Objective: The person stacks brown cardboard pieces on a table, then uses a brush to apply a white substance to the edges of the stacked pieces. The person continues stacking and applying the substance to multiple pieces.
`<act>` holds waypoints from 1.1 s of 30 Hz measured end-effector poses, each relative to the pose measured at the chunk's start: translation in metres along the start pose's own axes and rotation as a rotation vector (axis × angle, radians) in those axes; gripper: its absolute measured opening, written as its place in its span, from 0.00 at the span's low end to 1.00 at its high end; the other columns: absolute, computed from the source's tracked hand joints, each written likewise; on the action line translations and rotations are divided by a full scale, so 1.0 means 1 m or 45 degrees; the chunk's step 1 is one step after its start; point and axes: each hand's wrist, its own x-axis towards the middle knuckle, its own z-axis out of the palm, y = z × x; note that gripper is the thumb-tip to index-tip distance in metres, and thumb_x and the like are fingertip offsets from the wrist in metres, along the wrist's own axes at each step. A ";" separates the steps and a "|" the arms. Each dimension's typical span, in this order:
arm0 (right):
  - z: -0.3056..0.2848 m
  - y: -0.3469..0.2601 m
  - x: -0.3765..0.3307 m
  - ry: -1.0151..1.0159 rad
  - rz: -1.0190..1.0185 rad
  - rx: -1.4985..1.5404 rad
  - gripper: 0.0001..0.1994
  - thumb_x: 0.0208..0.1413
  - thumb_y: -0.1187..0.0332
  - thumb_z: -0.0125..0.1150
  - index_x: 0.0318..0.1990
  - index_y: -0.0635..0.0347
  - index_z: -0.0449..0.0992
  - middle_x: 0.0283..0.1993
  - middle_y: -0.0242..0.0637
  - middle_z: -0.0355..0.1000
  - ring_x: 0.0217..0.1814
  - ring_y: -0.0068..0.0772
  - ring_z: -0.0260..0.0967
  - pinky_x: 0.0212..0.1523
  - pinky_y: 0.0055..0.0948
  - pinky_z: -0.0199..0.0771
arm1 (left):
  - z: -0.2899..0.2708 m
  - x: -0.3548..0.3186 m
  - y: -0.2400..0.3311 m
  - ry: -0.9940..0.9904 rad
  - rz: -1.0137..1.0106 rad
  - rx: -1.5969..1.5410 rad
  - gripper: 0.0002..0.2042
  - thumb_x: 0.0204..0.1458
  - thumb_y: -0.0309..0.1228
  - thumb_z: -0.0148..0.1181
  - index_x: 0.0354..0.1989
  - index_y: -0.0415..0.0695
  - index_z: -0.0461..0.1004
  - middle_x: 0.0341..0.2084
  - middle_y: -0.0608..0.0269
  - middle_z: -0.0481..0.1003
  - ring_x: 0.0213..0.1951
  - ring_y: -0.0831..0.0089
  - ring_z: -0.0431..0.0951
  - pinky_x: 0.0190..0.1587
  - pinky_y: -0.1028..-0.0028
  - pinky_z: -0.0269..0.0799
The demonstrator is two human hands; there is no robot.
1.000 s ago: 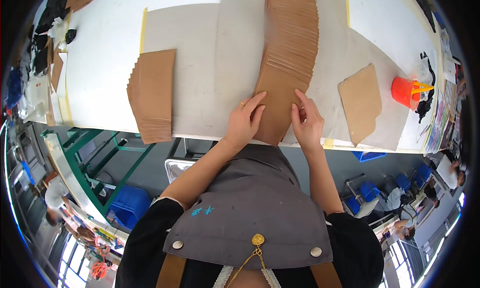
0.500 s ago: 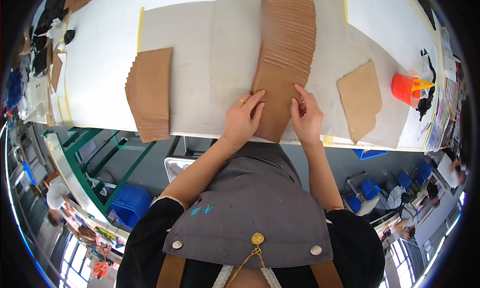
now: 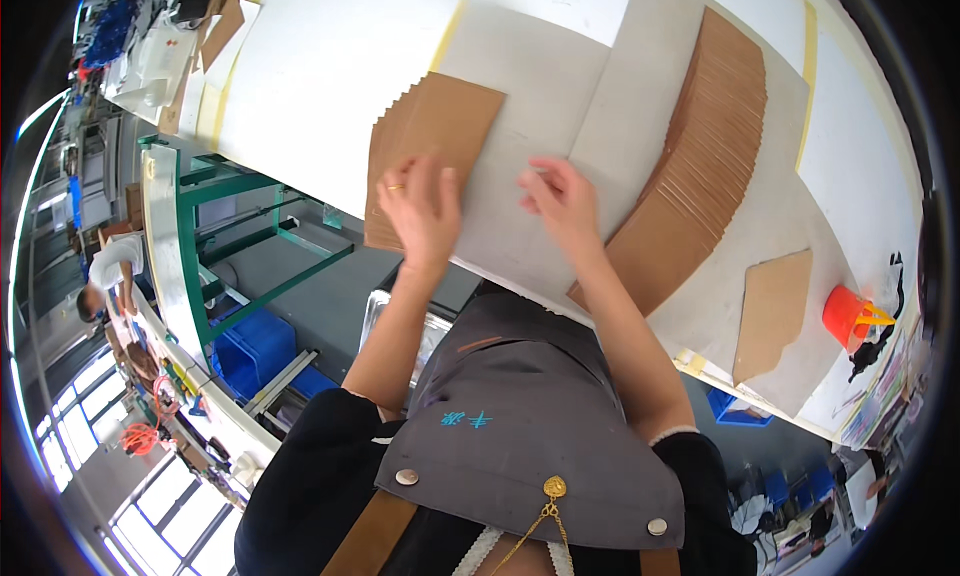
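Head view gives me the table [image 3: 330,86] with its front edge running along the person's waist. My left hand [image 3: 420,211] is over the brown stack [image 3: 455,111], which reaches that front edge; its fingers are spread and released, though blur means I cannot tell whether they touch the top piece. My right hand [image 3: 562,204] hangs over the grey covering [image 3: 530,231], fingers loosely curled and released. That covering gives the widest room, between the stack and the fanned brown row [image 3: 715,146], whose near end meets the front edge. A narrower gap parts the row from the tan piece [image 3: 775,316], near the front edge's right end. Beyond it, the red cup [image 3: 842,314] stands close to the right edge.
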 end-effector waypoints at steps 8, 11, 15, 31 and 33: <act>0.064 0.012 0.072 0.104 -0.505 -0.979 0.15 0.58 0.58 0.68 0.30 0.59 0.73 0.22 0.38 0.74 0.23 0.40 0.73 0.26 0.38 0.71 | 0.001 0.010 -0.052 -0.063 -0.165 -0.013 0.24 0.62 0.41 0.58 0.62 0.39 0.69 0.54 0.45 0.72 0.56 0.44 0.69 0.62 0.53 0.63; 0.057 0.008 0.059 0.127 -0.504 -0.975 0.15 0.58 0.58 0.68 0.29 0.58 0.72 0.21 0.40 0.72 0.23 0.45 0.71 0.26 0.40 0.69 | 0.001 0.014 -0.054 -0.048 -0.147 -0.057 0.24 0.62 0.42 0.57 0.62 0.38 0.69 0.52 0.45 0.73 0.56 0.45 0.70 0.61 0.53 0.64; 0.042 -0.008 0.028 0.193 -0.557 -0.483 0.14 0.61 0.65 0.66 0.27 0.60 0.69 0.23 0.35 0.70 0.23 0.31 0.68 0.25 0.32 0.64 | -0.006 0.024 -0.047 -0.157 -0.288 -0.153 0.24 0.63 0.42 0.56 0.61 0.38 0.70 0.51 0.47 0.75 0.55 0.48 0.71 0.60 0.53 0.64; -0.102 -0.014 -0.149 0.668 -0.083 -0.113 0.09 0.64 0.76 0.60 0.47 0.61 0.67 0.31 0.28 0.73 0.29 0.15 0.71 0.30 0.20 0.71 | 0.027 -0.059 0.094 -1.173 -0.113 -1.100 0.24 0.61 0.26 0.60 0.66 0.38 0.66 0.50 0.47 0.78 0.48 0.59 0.81 0.52 0.70 0.74; -0.111 -0.009 -0.154 0.703 -0.199 -0.303 0.17 0.63 0.77 0.61 0.56 0.63 0.65 0.31 0.30 0.74 0.27 0.18 0.73 0.28 0.21 0.73 | 0.034 -0.071 0.107 -1.146 -0.150 -1.014 0.23 0.60 0.25 0.60 0.65 0.41 0.67 0.48 0.47 0.79 0.45 0.56 0.82 0.48 0.69 0.77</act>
